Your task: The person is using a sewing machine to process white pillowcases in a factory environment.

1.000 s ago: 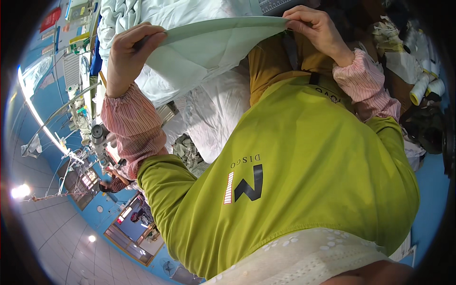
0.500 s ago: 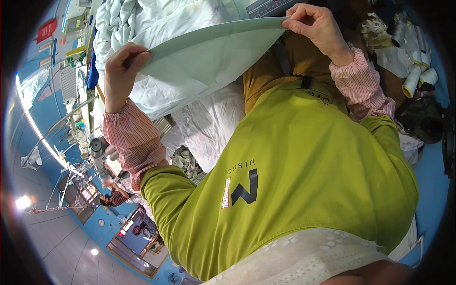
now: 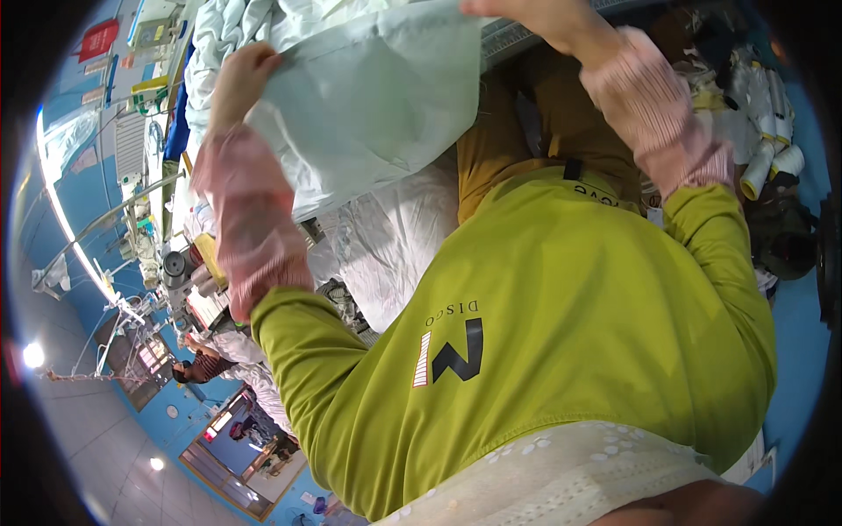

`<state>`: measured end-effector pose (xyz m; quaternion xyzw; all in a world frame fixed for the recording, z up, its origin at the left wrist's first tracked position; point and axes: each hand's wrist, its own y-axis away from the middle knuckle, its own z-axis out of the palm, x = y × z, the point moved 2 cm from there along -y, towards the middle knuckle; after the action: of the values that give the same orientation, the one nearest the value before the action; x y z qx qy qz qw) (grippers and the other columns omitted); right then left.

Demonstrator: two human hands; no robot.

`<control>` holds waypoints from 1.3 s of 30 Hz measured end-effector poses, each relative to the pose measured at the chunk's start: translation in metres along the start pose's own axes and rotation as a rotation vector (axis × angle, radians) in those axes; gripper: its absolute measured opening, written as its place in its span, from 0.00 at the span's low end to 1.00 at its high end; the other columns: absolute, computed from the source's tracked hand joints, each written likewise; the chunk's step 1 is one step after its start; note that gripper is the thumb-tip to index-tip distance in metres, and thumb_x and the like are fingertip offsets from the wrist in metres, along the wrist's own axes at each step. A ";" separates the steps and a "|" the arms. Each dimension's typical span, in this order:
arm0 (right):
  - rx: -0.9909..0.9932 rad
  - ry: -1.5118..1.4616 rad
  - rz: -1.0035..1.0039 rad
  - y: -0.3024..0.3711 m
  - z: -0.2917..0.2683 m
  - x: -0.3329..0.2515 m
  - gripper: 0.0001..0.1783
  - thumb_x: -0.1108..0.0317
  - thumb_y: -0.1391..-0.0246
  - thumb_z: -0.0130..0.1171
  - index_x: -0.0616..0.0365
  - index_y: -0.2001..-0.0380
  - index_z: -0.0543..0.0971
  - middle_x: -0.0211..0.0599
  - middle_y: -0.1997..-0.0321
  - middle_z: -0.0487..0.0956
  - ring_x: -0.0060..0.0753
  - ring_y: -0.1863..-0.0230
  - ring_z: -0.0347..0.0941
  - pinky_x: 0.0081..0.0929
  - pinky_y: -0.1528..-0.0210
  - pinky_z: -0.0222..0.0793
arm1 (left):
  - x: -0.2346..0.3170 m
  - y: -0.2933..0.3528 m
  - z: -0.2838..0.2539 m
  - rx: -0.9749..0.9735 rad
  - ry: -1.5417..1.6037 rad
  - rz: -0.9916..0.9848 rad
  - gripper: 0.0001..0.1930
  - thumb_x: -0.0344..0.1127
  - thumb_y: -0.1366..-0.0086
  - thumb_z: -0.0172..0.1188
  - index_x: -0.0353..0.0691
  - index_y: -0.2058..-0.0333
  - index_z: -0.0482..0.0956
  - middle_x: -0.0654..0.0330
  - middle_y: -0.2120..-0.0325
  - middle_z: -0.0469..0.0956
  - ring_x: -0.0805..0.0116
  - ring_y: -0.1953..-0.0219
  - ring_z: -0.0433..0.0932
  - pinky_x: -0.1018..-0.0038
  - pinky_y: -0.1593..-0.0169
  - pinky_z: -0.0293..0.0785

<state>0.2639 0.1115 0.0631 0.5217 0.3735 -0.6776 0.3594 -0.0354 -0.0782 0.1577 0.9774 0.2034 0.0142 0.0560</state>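
Observation:
A pale green cloth panel (image 3: 377, 105) is stretched between my two hands at the top of the view. Its upper left corner is pinched by my left hand (image 3: 244, 79), the fingers closed on the edge. My right hand (image 3: 544, 19) grips the upper edge further right; it is slightly blurred and partly cut off by the frame's top. The panel's lower part droops over white cloth (image 3: 395, 237) and reaches toward my lap. Pink striped sleeve covers are on both my forearms.
Bunched pale fabric (image 3: 228, 44) lies beyond my left hand. A grey ruler-like strip (image 3: 509, 42) runs behind my right hand. Thread cones (image 3: 761, 167) stand at the right. Sewing equipment (image 3: 180, 267) is at the left, with another person (image 3: 206, 364) farther off.
Both hands have moved up and away from me, the right one also leftward. The cloth's upper edge, bowed before, is nearer the frame's top, and more of its face shows.

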 end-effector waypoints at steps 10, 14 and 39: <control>-0.098 0.203 -0.039 -0.035 0.013 -0.025 0.16 0.76 0.47 0.66 0.65 0.56 0.75 0.31 0.70 0.79 0.20 0.69 0.73 0.20 0.64 0.70 | 0.140 -0.026 0.008 -0.172 0.526 0.445 0.11 0.35 0.38 0.68 0.32 0.65 0.82 0.60 0.77 0.78 0.73 0.72 0.72 0.72 0.65 0.70; -0.137 0.223 -0.138 -0.030 0.027 -0.054 0.17 0.75 0.46 0.66 0.64 0.54 0.74 0.30 0.70 0.79 0.20 0.67 0.74 0.20 0.62 0.70 | 0.138 -0.002 -0.010 -0.190 0.821 0.331 0.08 0.32 0.36 0.66 0.32 0.68 0.82 0.69 0.79 0.74 0.81 0.73 0.68 0.76 0.68 0.66; -0.022 0.210 -0.180 0.067 0.098 0.075 0.26 0.55 0.34 0.58 0.57 0.39 0.73 0.32 0.49 0.80 0.21 0.52 0.75 0.21 0.50 0.71 | -0.141 0.856 -0.274 1.248 -0.365 -0.946 0.25 0.33 0.34 0.61 0.38 0.39 0.72 0.52 0.50 0.80 0.59 0.53 0.82 0.69 0.48 0.78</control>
<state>0.2651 -0.0134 -0.0016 0.5503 0.4618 -0.6446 0.2616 0.1605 -0.8857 0.5280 0.6255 0.5542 -0.2872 -0.4681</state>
